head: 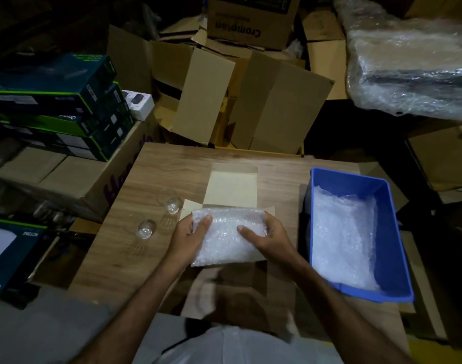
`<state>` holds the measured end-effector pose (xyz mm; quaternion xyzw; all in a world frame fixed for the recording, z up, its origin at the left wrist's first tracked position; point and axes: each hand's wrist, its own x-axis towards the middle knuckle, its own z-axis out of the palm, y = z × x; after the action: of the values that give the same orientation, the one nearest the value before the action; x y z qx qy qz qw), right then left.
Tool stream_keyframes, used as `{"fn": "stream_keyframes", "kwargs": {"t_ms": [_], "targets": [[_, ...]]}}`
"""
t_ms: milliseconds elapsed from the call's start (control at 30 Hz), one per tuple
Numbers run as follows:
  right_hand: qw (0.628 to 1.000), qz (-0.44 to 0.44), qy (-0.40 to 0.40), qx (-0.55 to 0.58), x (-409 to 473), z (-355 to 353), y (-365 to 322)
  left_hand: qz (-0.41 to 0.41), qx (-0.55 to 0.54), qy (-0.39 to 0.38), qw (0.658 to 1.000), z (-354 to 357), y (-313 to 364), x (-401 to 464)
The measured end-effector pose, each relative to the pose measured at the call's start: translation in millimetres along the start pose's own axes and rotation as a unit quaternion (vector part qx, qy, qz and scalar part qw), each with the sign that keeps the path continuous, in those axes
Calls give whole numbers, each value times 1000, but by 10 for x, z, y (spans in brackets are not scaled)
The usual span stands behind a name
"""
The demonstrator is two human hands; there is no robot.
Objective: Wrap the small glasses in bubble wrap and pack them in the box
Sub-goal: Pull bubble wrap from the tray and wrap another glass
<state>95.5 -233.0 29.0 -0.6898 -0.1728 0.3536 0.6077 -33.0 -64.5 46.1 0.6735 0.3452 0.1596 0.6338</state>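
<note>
Bubble-wrap bundle (227, 237) between both hands' grips, above box (231, 190).

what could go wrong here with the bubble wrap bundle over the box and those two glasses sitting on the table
The two bare glasses stand close beside the left hand; a sideways move of that hand or forearm could knock them over. The bubble wrap bundle is held only at its sides by the left and right hand, nothing shows it fastened, so it may unfold while lowered into the box.
</note>
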Motion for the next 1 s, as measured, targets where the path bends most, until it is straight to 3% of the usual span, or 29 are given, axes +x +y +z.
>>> {"fn": "stream_keyframes", "kwargs": {"t_ms": [200, 633, 1000], "targets": [[1000, 18, 0, 0, -48, -12, 242, -68, -20, -95, 993, -179, -235, -23], [993, 63, -44, 90, -34, -13, 311, -111, -80, -137, 981, -327, -344, 21], [982, 124, -42, 135, 134, 125, 129, -198, -184, -209, 940, -634, -282, 129]]}}
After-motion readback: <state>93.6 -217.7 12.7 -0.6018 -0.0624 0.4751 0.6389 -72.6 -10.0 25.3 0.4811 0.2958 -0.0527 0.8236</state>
